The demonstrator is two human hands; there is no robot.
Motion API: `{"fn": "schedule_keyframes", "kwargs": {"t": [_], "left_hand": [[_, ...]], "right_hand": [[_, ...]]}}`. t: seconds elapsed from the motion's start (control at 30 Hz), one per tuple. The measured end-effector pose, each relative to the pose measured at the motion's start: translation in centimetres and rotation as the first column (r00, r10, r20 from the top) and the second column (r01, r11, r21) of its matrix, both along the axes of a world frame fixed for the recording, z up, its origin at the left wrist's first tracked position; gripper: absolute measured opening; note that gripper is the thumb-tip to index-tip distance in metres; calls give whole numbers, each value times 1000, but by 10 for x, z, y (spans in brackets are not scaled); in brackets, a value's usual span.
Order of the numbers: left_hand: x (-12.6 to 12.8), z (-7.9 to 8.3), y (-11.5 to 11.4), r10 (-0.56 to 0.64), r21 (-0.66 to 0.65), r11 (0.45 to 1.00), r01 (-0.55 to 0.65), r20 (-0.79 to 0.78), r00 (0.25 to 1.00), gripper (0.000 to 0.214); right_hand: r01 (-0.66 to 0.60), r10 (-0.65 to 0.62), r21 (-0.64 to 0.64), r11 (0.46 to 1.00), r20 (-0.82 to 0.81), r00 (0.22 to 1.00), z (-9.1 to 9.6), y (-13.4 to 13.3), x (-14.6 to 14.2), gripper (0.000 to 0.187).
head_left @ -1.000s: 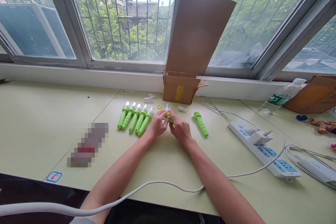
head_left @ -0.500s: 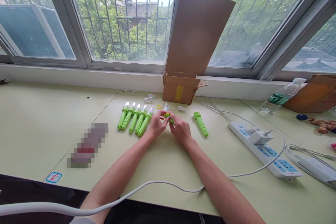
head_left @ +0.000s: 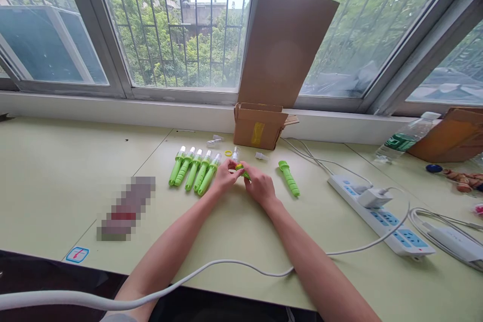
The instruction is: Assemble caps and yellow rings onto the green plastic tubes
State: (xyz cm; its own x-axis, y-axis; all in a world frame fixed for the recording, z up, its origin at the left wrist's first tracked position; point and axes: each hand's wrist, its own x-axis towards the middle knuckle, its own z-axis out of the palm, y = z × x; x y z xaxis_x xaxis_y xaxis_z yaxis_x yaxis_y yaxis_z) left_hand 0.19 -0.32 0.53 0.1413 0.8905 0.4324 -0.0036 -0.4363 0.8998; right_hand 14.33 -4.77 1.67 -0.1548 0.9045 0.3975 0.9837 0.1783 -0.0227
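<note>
My left hand (head_left: 226, 176) and my right hand (head_left: 260, 181) meet in the middle of the table. My right fingers are closed around a green plastic tube (head_left: 247, 176), mostly hidden. A yellow ring (head_left: 239, 166) sits at its top end, where my left thumb and index finger pinch it. Just beyond my left fingertips a clear plastic cap (head_left: 236, 153) stands up; whether they touch it I cannot tell. Left of my hands, several green tubes with clear caps (head_left: 194, 171) lie side by side. An uncapped green tube (head_left: 289, 179) lies to the right.
Behind my hands lie a loose yellow ring (head_left: 228, 153), clear caps (head_left: 215, 142), another clear cap (head_left: 261, 156) and a cardboard box (head_left: 258, 128). At right are a power strip (head_left: 381, 216) and a bottle (head_left: 407, 138). A white cable (head_left: 260, 274) crosses in front, over my forearms.
The clear cap beyond my fingertips has shifted slightly left. The yellow ring on the green tube shows a little more between my fingers. My arms have barely moved.
</note>
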Motion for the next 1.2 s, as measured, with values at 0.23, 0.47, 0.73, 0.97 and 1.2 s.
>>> {"fn": "schedule_keyframes", "kwargs": {"t": [0.23, 0.47, 0.73, 0.97, 1.2], "left_hand": [[-2, 1, 2, -29, -27, 999, 29, 14, 999, 35], [-4, 2, 1, -7, 19, 1000, 8, -56, 998, 36], [-5, 1, -1, 67, 167, 985, -38, -167, 984, 27], [-9, -1, 3, 128, 347, 938, -16, -301, 945, 14], [-7, 2, -3, 216, 440, 898, -31, -378, 900, 7]], "right_hand": [[13, -12, -14, 1000, 22, 1000, 2, -1, 0, 61], [22, -21, -38, 999, 44, 999, 3, -2, -1, 59], [55, -52, -63, 996, 54, 997, 3, -1, 0, 60], [62, -60, -62, 996, 47, 997, 3, -1, 0, 60], [62, -62, -25, 998, -11, 998, 2, 1, 2, 55]]}}
